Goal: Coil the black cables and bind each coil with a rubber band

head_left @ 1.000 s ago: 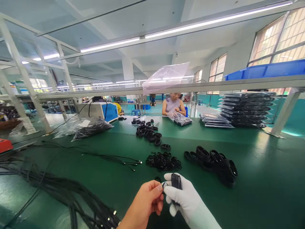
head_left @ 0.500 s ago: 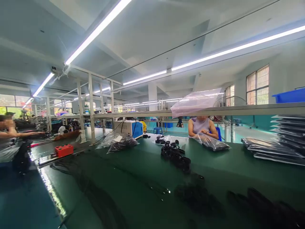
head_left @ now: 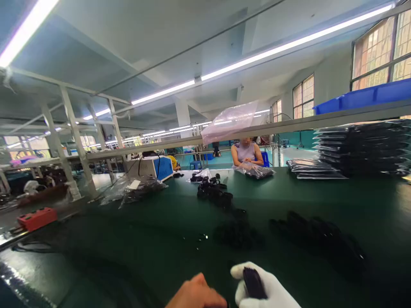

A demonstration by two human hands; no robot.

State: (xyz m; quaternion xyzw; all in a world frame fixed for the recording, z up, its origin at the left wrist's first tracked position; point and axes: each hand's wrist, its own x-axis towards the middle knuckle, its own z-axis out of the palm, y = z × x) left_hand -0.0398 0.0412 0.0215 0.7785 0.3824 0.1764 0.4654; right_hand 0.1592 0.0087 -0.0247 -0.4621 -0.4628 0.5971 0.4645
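My right hand, in a white glove, is at the bottom of the view, closed around a small black bundle that looks like folded cable or strap. Just left of it is my bare left hand, cut off by the lower edge. Its fingers are curled, and what they hold, if anything, is hidden. Beyond the hands, a dark heap of black bundles lies on the green table. To its right stretches a longer dark pile. Several small shiny tips show left of the heap.
A person sits across the table with a clear bag. Stacked black packages stand at right, under a shelf holding a blue bin. At left are a red box, a blue-and-white machine and plastic bags.
The view has turned right and tilted. Both my hands have come into view at the bottom, the right one with a black bundle. The person at far left has left the view.
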